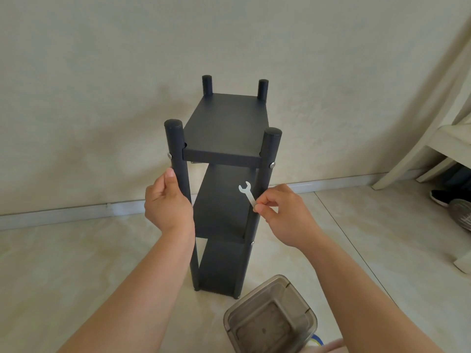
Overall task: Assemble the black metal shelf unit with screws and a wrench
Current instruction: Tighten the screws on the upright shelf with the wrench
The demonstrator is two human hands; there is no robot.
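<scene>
With the upright black metal shelf unit (224, 138) on the floor gripped at its post by the left hand (167, 200), the small flat silver wrench (247, 193), pinched lightly by the right hand (283, 212), may be dropped.

Black shelf unit (224, 128), silver wrench (247, 193), perhaps smoky-grey container (270, 319)

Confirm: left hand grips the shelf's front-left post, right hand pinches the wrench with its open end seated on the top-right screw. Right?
Not quite. In the head view the wrench in the right hand hangs free, below the top-right screw, not on it. The left hand does grip the front-left post.
</scene>
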